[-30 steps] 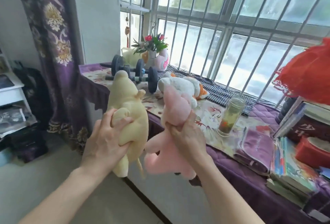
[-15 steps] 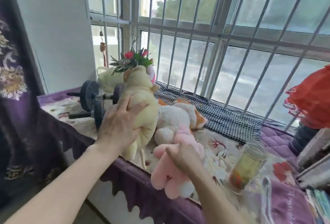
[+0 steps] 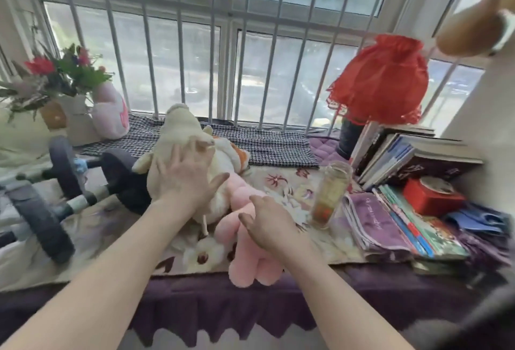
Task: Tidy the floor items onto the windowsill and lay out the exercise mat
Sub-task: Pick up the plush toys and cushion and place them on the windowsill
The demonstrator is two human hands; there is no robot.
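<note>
Head cam: left hand (image 3: 185, 179) splayed flat on yellow plush (image 3: 174, 143); right hand (image 3: 269, 224) loosely spread over pink plush (image 3: 248, 255), gripping nothing, on windowsill (image 3: 111, 224).

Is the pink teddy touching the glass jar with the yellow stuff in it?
Apart. The head view shows flowered cloth between the pink plush toy and the glass jar.

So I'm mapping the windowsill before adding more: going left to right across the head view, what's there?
Flower vase → dumbbells → cream plush toy → pink plush toy → glass jar → red lampshade → stacked books.
</note>
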